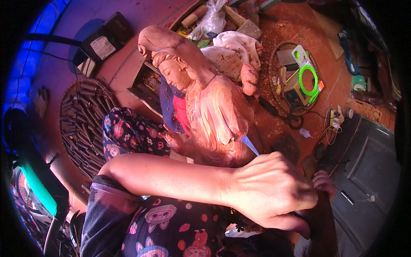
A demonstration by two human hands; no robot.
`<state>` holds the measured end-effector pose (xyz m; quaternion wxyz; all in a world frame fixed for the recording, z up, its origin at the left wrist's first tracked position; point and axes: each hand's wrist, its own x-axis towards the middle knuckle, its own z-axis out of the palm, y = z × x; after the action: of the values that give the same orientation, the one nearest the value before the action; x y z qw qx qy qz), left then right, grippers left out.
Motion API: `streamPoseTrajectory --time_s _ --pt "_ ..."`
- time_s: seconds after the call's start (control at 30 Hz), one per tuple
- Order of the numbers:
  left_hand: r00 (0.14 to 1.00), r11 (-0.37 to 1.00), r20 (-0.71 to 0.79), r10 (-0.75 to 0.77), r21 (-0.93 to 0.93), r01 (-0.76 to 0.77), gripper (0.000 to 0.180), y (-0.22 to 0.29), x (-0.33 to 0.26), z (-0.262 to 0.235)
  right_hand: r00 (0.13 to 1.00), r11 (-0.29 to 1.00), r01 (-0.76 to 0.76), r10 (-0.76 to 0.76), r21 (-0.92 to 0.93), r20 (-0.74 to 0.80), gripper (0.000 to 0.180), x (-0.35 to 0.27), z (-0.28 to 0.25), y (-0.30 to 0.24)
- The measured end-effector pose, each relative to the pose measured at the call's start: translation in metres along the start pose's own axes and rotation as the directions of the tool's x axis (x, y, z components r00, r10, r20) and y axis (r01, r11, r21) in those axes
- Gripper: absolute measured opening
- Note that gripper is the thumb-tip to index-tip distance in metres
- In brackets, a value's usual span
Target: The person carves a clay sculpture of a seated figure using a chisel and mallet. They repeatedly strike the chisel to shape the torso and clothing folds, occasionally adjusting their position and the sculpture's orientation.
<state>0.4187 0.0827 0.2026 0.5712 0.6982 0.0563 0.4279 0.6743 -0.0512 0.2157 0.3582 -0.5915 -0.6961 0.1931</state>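
Observation:
A carved wooden statue (218,103) of a hooded, robed figure stands tilted in front of me, its carved head toward the upper left. My left forearm crosses in front of its lower part. My left hand (274,190) is closed in a fist around a carving chisel, and the narrow metal blade (250,145) sticks out toward the robe's folds. Its handle is hidden in the fist. Just beyond, my right hand (325,184) shows only a few curled fingers. Beside them is a rounded brown wooden piece (308,166); what the right hand grips is mostly hidden.
At left, a round basket (64,124) holds many chisels. A wooden box (246,26) with a plastic bag and a white cloth (231,53) lies behind the statue. At right are a round tray (274,96) with a green ring (314,83), wood shavings, a power strip (332,118) and a dark cabinet (364,162).

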Motion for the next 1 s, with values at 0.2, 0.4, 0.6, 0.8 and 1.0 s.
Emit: streamPoseTrajectory --time_s 0.2,0.4,0.6,0.8,1.0 --pt "0.998 1.000 -0.061 -0.015 0.009 0.016 0.045 0.000 0.003 0.000 1.000 0.999 0.007 -0.007 -0.045 -0.011 0.036 -0.003 -0.001 -0.004" --pt "0.999 1.000 -0.036 0.007 0.030 -0.006 0.045 -0.003 0.000 0.000 0.999 0.992 0.036 -0.040 -0.120 -0.031 0.036 -0.007 -0.001 -0.005" --pt "0.999 0.999 -0.035 0.018 0.035 -0.016 0.046 -0.006 -0.001 0.002 0.996 0.981 0.048 -0.060 -0.190 -0.060 0.036 -0.014 0.006 -0.001" --pt "0.994 0.989 0.006 0.106 0.105 -0.106 0.039 -0.010 -0.004 -0.002 0.990 0.983 0.101 -0.114 -0.152 -0.083 0.037 -0.015 0.007 0.005" --pt "0.991 0.988 -0.004 0.132 0.083 -0.131 0.040 -0.012 -0.006 -0.003 0.996 0.995 0.070 -0.074 -0.076 -0.057 0.038 -0.013 0.006 0.005"
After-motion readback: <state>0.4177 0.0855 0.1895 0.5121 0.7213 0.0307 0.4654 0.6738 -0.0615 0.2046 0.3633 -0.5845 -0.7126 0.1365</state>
